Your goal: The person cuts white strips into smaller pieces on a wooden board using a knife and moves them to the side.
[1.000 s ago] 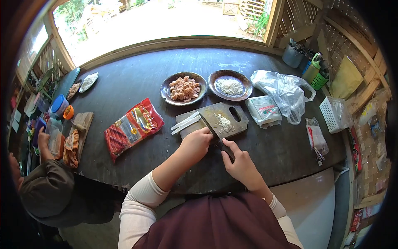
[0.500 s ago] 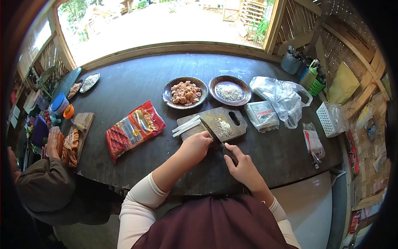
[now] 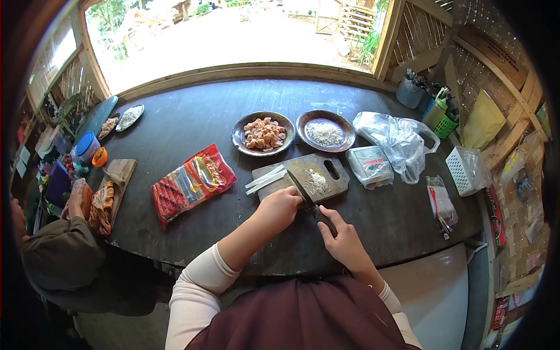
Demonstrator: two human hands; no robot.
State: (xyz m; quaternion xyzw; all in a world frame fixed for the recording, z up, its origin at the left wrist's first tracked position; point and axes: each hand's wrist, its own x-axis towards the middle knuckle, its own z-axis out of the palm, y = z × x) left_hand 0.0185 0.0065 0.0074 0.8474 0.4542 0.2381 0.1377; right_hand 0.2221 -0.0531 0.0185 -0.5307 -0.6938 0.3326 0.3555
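Observation:
My right hand point(image 3: 344, 238) is wrapped round the dark handle of a knife point(image 3: 304, 192), whose blade angles up and left across the cutting board point(image 3: 297, 166). Left of the blade, my left hand point(image 3: 281, 207) is closed at the board's near edge; what its curled fingers hold is hidden. Just beyond that hand, several long white strips point(image 3: 265, 179) lie side by side, partly over the board's left edge. Right of the knife is a small heap of finely cut white pieces point(image 3: 317, 182).
Behind the board stand a plate of pinkish-brown chunks point(image 3: 264, 134) and a plate of white shreds point(image 3: 325, 134). A red food packet point(image 3: 193, 185) lies left; a white packet point(image 3: 371, 165) and plastic bag point(image 3: 402, 140) lie right. Another person's hand point(image 3: 76, 198) is at far left.
The view has shifted slightly. My hands and the knife stay in nearly the same place on the board, with only a small movement of the blade.

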